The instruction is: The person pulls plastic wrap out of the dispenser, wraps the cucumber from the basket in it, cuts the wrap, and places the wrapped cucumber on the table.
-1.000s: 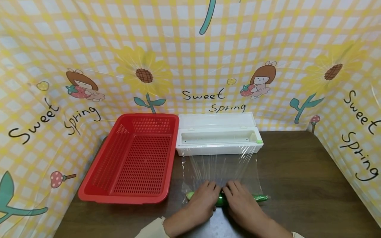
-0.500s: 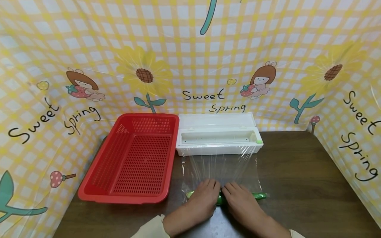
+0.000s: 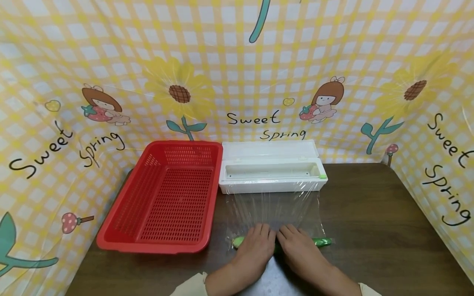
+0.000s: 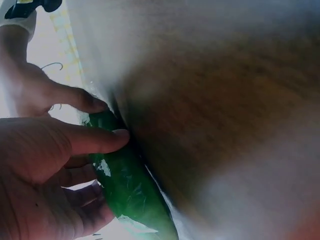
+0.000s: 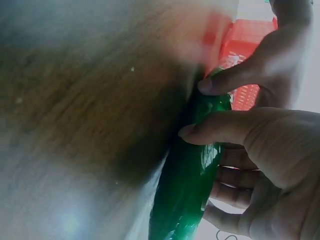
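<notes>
A long green cucumber (image 3: 323, 242) lies crosswise near the table's front, with clear cling film (image 3: 274, 209) about it. That film runs back in creases to a white dispenser box (image 3: 274, 187). My left hand (image 3: 255, 248) grips the cucumber left of its middle, and my right hand (image 3: 300, 251) grips it just to the right. In the left wrist view the thumb lies on the near side of the cucumber (image 4: 132, 185), fingers on the far side. The right wrist view has the same hold on the film-covered cucumber (image 5: 182, 185). Both hands hide its middle in the head view.
A red perforated basket (image 3: 155, 247) stands to the left, beside the dispenser box. The box's white lid (image 3: 270, 150) stands raised at the back. Brown tabletop (image 3: 374, 222) extends to the right. A yellow checked cloth (image 3: 237, 82) hangs around the back and sides.
The cucumber has shifted slightly away from me, its right end now a little farther back. Both hands have moved with it and keep their hold; the box and basket stay put.
</notes>
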Demonstrator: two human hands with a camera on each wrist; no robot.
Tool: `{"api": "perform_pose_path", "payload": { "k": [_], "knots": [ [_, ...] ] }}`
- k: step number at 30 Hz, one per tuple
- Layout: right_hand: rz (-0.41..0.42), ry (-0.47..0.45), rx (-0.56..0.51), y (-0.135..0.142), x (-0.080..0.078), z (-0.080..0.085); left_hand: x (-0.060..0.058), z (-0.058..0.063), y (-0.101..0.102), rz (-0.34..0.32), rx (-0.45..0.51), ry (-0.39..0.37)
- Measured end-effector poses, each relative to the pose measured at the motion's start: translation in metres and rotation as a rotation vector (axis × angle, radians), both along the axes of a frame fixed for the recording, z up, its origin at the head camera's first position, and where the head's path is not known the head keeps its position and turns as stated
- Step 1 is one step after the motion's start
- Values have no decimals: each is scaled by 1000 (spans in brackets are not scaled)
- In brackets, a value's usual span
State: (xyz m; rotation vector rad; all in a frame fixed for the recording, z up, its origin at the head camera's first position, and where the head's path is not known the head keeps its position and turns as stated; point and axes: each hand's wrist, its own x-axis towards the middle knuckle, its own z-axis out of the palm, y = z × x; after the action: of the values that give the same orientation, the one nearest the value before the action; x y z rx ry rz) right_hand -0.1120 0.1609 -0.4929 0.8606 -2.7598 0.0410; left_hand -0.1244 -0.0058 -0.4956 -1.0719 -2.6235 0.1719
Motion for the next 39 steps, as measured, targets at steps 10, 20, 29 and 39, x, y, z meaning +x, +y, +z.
{"api": "perform_pose_path", "payload": {
  "k": [10,20,29,39],
  "knots": [
    [-66,25,-6,0,4,-12,-6,3,2,15,-28,-26],
    [-41,90,-51,-1,6,-16,-12,10,1,7,-38,-145],
    [-27,125,6,-3,2,-17,-14,9,-2,-19,-2,-144],
    [-9,168,40,-4,-2,-11,-8,10,-3,28,53,-177]
  ]
}}
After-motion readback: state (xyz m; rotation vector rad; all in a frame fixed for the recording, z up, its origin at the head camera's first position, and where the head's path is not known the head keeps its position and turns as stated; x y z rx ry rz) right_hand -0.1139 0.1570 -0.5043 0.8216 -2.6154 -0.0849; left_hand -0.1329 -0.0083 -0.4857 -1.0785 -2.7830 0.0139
